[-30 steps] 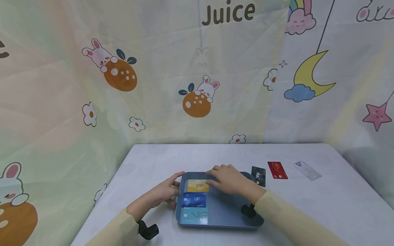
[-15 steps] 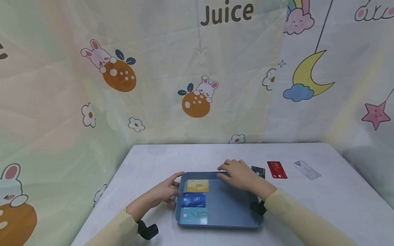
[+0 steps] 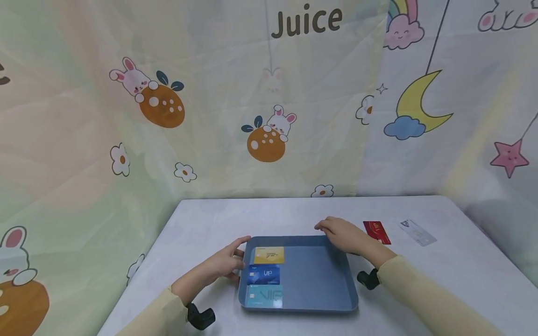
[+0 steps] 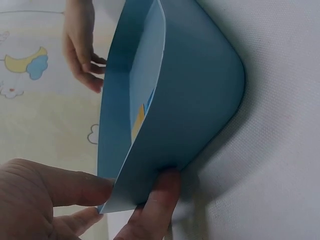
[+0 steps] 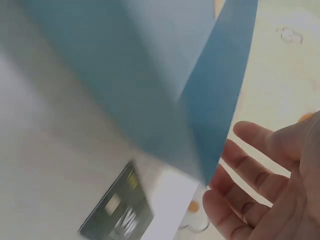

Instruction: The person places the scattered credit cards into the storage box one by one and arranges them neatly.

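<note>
A blue tray (image 3: 315, 275) lies on the white table, with a gold card (image 3: 269, 255), a dark blue VIP card (image 3: 264, 275) and a light blue card (image 3: 265, 296) in a column along its left side. My left hand (image 3: 225, 262) holds the tray's left wall near the far corner; in the left wrist view one finger reaches over the rim while another presses the outside. My right hand (image 3: 342, 233) hovers by the far right corner, fingers loosely bent and holding nothing. Below it, the right wrist view shows a black card (image 5: 120, 210) on the table, hidden from the head view.
To the right of the right hand, a red card (image 3: 377, 232) lies partly behind the forearm. Farther right is a clear, silvery card (image 3: 418, 232). A cartoon-printed cloth (image 3: 218, 93) hangs behind the table (image 3: 235, 214).
My right hand has moved right, from above the gold card across the tray to its far right corner, covering the black card in the head view. My left hand stays at the tray.
</note>
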`<state>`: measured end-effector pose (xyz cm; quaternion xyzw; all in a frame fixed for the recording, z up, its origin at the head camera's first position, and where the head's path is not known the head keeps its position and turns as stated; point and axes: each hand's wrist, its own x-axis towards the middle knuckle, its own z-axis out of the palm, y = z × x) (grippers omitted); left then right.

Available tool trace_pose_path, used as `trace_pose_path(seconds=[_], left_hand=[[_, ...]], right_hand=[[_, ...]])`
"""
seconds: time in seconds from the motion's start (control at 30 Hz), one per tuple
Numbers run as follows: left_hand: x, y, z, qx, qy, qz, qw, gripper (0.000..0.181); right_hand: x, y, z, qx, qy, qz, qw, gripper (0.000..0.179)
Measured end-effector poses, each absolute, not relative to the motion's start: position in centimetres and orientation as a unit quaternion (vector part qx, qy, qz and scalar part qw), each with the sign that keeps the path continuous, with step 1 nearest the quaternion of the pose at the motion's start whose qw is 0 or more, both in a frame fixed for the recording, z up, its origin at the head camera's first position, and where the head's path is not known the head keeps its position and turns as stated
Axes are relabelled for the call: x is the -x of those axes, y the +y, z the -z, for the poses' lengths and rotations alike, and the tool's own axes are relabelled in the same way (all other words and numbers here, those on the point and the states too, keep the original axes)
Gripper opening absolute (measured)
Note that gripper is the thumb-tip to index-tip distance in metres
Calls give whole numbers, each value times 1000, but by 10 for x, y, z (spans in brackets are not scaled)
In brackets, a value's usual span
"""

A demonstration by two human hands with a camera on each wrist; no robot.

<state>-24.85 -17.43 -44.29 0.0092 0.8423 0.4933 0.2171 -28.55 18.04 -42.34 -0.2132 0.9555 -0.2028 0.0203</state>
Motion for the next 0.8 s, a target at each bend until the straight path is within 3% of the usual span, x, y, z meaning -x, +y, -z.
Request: trace_pose_path(seconds=[0.43,0.8], left_hand=[[247,-172,443,-5,849,-488,200,84],[245,-167,441,26,858,-487,164,78]], right_hand=[[302,234,429,189,957,217,43,31],[305,251,439,133,978,142,78,60]])
